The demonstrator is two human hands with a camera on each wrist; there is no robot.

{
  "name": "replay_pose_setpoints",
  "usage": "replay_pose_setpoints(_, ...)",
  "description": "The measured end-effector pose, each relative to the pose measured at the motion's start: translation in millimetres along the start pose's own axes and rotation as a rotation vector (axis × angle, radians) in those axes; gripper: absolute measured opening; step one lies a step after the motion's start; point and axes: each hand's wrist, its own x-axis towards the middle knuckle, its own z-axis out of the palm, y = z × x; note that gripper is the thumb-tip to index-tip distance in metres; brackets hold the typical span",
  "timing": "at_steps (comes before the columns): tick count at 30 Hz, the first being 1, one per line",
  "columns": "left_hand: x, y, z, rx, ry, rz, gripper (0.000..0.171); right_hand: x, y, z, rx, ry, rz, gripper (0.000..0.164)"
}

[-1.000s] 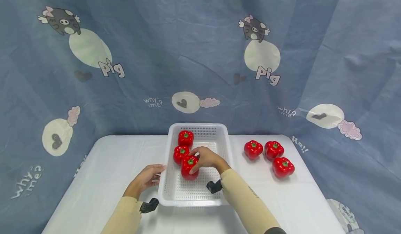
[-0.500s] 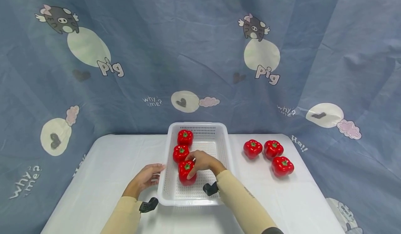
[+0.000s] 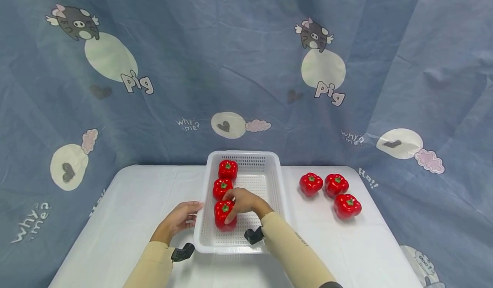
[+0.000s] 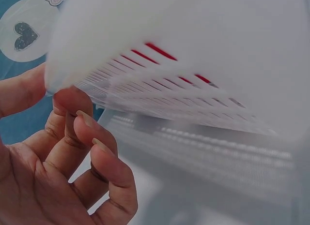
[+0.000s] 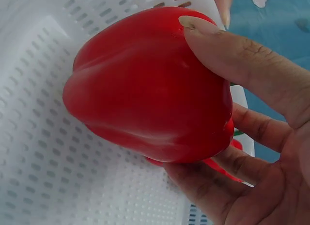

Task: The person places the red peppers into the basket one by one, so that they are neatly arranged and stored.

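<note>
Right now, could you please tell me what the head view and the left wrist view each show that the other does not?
Only the head view shows the right grip holding a red pepper in the basket, and three more peppers on the table.

Only the left wrist view shows the palm of the left grip and red showing through slots in the basket's outer wall.

Both show the left grip, basket and blue cloth.

Under the right grip (image 3: 246,201) spreads a white counter (image 3: 154,189); beyond hangs a creased blue cloth (image 3: 173,65). Printed on it are a pale oval (image 3: 236,127) and pink cloud (image 3: 258,126) behind the right grip, with winged pigs (image 3: 314,35) higher to either side.
</note>
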Motion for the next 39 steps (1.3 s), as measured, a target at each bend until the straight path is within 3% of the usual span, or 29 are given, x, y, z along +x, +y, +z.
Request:
replay_pose_setpoints(21, -1.4, -0.6, 1.0, 0.004, -0.010, -0.006, 0.045, 0.3, -6.7, 16.2, -0.082, -0.002, 0.029, 0.059)
replay_pose_setpoints(30, -0.1, -0.8, 1.4, 0.002, 0.006, -0.018, 0.048, -2.9, -8.1, 13.1, -0.081, -0.079, -0.014, 0.059)
replay_pose_setpoints(39, -0.7, -1.1, 0.9, 0.009, 0.019, -0.015, 0.045, -7.2, -1.4, 4.1, -0.049, -0.077, -0.048, 0.061)
